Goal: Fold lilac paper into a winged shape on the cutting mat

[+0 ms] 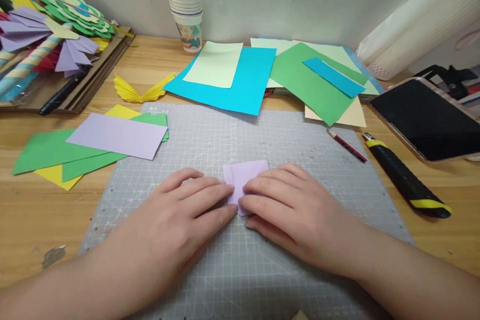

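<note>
A small folded piece of lilac paper (243, 176) lies on the grey cutting mat (240, 135) in front of me. My left hand (180, 220) lies flat on the mat, its fingertips pressing the paper's left edge. My right hand (288, 210) lies flat too, its fingers stretched out over the paper's right and lower part. The two sets of fingertips almost meet on the paper. Most of the paper's near half is hidden under my fingers.
Loose coloured sheets (93, 147) lie left of the mat, and blue and green sheets (240, 77) behind it. A pencil (347, 146) and a black-and-yellow utility knife (407, 177) lie right, beside a dark tablet (427, 117). Paper cups (189, 25) stand at the wall; paper crafts (48, 40) fill the back left.
</note>
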### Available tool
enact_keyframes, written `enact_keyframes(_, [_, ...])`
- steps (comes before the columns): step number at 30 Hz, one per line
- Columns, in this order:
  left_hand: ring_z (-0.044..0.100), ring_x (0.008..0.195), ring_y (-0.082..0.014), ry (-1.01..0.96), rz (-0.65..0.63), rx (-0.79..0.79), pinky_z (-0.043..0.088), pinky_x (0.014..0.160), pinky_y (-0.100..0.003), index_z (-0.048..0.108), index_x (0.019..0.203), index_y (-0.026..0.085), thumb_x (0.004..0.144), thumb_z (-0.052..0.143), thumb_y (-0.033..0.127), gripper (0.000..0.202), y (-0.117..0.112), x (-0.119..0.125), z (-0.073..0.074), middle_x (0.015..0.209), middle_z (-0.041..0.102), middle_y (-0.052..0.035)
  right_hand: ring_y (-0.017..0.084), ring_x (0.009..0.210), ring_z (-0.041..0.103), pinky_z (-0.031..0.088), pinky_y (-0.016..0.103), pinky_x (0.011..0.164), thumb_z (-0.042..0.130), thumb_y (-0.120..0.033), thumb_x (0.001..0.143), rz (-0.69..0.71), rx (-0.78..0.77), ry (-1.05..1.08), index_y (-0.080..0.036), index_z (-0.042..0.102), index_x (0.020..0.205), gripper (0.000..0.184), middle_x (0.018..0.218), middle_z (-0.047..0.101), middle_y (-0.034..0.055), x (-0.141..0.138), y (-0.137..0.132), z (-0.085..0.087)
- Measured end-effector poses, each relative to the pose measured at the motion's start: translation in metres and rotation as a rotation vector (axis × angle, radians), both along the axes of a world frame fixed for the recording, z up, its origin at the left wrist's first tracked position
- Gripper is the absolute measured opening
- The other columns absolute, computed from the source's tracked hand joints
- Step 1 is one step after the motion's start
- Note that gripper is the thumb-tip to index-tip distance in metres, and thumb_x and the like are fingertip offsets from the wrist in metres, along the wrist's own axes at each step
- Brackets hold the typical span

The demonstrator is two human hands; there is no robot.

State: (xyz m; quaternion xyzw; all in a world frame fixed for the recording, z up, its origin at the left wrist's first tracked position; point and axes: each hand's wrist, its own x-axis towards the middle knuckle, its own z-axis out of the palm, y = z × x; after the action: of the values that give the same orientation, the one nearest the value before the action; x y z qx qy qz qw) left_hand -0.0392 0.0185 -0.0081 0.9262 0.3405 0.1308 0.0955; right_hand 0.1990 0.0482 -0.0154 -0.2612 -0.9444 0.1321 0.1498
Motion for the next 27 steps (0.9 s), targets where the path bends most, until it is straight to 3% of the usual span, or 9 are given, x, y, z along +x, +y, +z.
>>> enact_keyframes(9, [0.063, 0.107, -0.0181, -0.027, 0.050, -0.020, 0.034, 0.106, -0.041, 0.062, 0.118, 0.022, 0.095, 0.047, 0.017, 0.028, -0.002, 0.002, -0.007, 0.122, 0.068, -0.0022, 0.027, 0.106, 0.064, 0.051, 0.044, 0.087, 0.048, -0.016, 0.096, 0.043, 0.179, -0.027, -0.016, 0.068, 0.106, 0.022, 0.112, 0.072, 0.0128, 0.000, -0.003, -0.003])
enact_keyframes(13, [0.064, 0.106, -0.0185, -0.017, 0.041, -0.026, 0.034, 0.106, -0.043, 0.062, 0.118, 0.023, 0.095, 0.045, 0.016, 0.030, -0.002, 0.002, -0.005, 0.122, 0.068, -0.0023, 0.027, 0.108, 0.064, 0.054, 0.043, 0.085, 0.050, -0.014, 0.095, 0.048, 0.179, -0.006, -0.014, 0.069, 0.105, 0.022, 0.116, 0.071, 0.0128, 0.003, -0.002, -0.002])
enact_keyframes(17, [0.064, 0.106, -0.0203, 0.002, 0.017, -0.029, 0.037, 0.105, -0.046, 0.063, 0.119, 0.024, 0.094, 0.043, 0.012, 0.035, -0.002, 0.001, -0.002, 0.120, 0.068, -0.0045, 0.026, 0.098, 0.067, 0.053, 0.043, 0.079, 0.044, -0.012, 0.097, 0.074, 0.168, 0.007, -0.017, 0.071, 0.098, 0.027, 0.108, 0.073, 0.0118, 0.002, 0.001, -0.001])
enact_keyframes(20, [0.064, 0.107, -0.0205, 0.005, 0.007, -0.023, 0.038, 0.105, -0.046, 0.064, 0.118, 0.023, 0.094, 0.041, 0.012, 0.035, -0.002, 0.001, 0.000, 0.119, 0.069, -0.0054, 0.024, 0.098, 0.064, 0.050, 0.042, 0.080, 0.045, -0.015, 0.097, 0.065, 0.103, 0.038, -0.018, 0.070, 0.093, 0.026, 0.104, 0.073, 0.0096, -0.001, 0.002, -0.003])
enact_keyframes(27, [0.063, 0.112, -0.0194, 0.001, -0.003, 0.005, 0.036, 0.108, -0.045, 0.064, 0.117, 0.022, 0.095, 0.043, 0.014, 0.032, -0.002, 0.001, 0.002, 0.121, 0.069, -0.0053, 0.020, 0.095, 0.058, 0.042, 0.040, 0.086, 0.055, -0.017, 0.092, -0.121, -0.194, 0.110, -0.020, 0.066, 0.086, 0.013, 0.102, 0.065, 0.0057, -0.009, -0.004, -0.003])
